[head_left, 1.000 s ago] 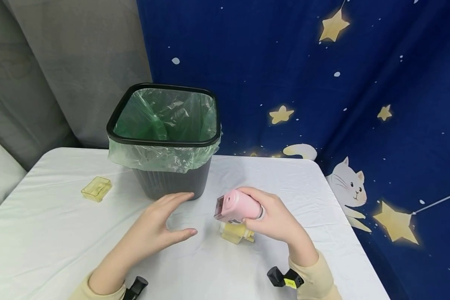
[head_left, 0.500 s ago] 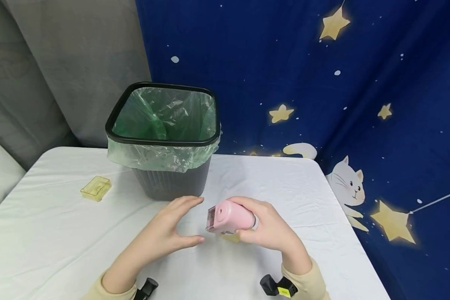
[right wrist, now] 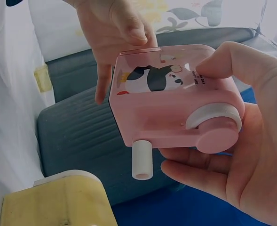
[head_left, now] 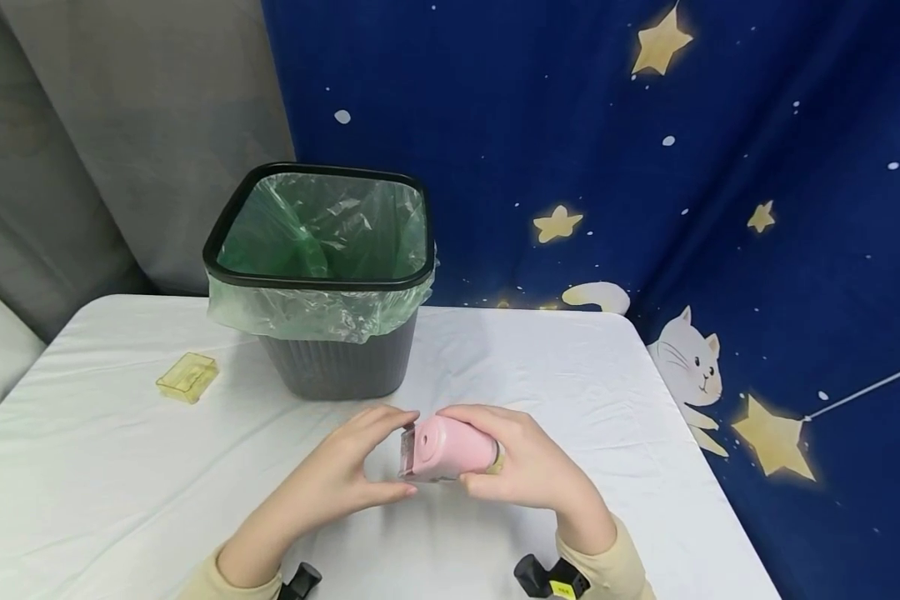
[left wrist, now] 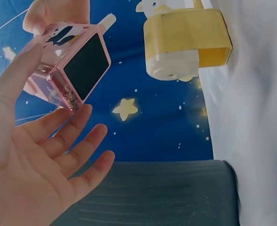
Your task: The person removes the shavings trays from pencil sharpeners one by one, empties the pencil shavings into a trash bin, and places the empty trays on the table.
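Observation:
My right hand grips a pink crank pencil sharpener above the table, thumb on its panda-printed side. Its clear shavings drawer faces left, with bits inside visible in the left wrist view. The white crank knob sticks out in the right wrist view. Around the drawer end, my left hand has thumb and fingers spread; its fingertips reach the drawer's edge, though firm contact is unclear. A yellow pencil sharpener stands on the table, mostly hidden behind the pink one in the head view.
A dark grey bin lined with a green bag stands at the back, its black rim well above the table. Left of it lies a clear yellow drawer. White cloth covers the table; a starry blue curtain hangs behind.
The pink pencil sharpener has moved left and slightly lower in my right hand, now covering most of the yellow one. My left hand has moved right, up to its drawer end.

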`<action>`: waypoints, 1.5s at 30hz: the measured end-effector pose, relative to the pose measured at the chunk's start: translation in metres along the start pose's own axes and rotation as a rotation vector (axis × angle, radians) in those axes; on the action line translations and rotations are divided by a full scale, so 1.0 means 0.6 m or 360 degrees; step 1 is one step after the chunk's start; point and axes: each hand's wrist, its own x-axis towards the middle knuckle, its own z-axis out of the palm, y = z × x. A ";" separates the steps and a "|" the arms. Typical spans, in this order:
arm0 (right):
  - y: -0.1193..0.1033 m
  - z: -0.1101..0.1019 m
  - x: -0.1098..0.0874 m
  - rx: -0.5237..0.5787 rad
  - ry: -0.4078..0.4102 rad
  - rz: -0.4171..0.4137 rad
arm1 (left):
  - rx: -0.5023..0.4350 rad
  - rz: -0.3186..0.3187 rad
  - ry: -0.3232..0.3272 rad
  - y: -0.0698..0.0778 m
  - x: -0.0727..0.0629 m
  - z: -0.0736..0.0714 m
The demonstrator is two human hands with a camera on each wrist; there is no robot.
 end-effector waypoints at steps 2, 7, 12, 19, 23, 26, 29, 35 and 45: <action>-0.001 0.001 0.000 -0.0004 -0.0011 -0.0006 | 0.0003 0.0028 0.0004 0.000 -0.001 0.002; -0.004 0.001 0.000 -0.0018 -0.0042 -0.0010 | -0.0003 0.0075 0.0021 0.001 0.000 0.004; -0.006 -0.001 -0.002 -0.0061 -0.0062 -0.0049 | 0.0001 0.0113 0.0033 0.001 0.002 0.004; -0.009 -0.004 -0.008 -0.0010 -0.0083 -0.0102 | 0.0045 0.0233 0.0050 0.000 0.000 0.005; -0.013 -0.004 -0.011 0.0010 -0.0087 -0.0118 | 0.0047 0.0281 0.0053 0.000 -0.002 0.006; -0.014 -0.005 -0.012 0.0003 -0.0086 -0.0136 | 0.0043 0.0292 0.0050 0.001 -0.003 0.005; -0.015 -0.005 -0.013 -0.0005 -0.0092 -0.0145 | 0.0035 0.0294 0.0047 0.002 -0.004 0.004; -0.015 -0.005 -0.013 -0.0001 -0.0090 -0.0162 | 0.0014 0.0302 0.0039 0.002 -0.004 0.002; -0.015 -0.005 -0.011 -0.0014 -0.0088 -0.0201 | 0.0048 0.0313 0.0025 0.004 -0.002 -0.004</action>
